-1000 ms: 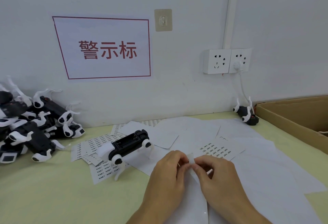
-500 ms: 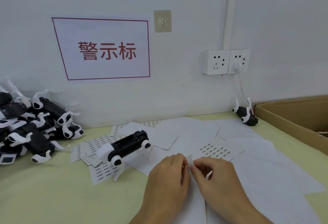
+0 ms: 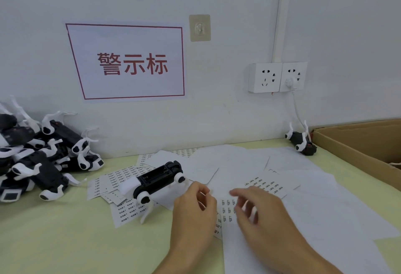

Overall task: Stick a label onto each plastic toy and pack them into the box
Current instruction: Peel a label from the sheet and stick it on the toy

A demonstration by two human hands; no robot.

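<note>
Early stage: toy dog (image 3: 158, 181) lying unlabelled beside big toy pile (image 3: 41, 158); cardboard box (image 3: 358, 143) showing nothing packed. Left hand (image 3: 195, 206) curling, maybe pinching label, can't tell; right hand (image 3: 258, 210) blurred, fingers loosely spread.

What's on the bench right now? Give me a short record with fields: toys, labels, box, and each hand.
toy in work: black and white toy lying on the label sheets, left of the hands
toy pile: heap at far left by the wall
single toy: one beside the cardboard box
left hand: fingers curled, maybe pinching a label; blurred
right hand: over a label sheet, motion-blurred
</note>
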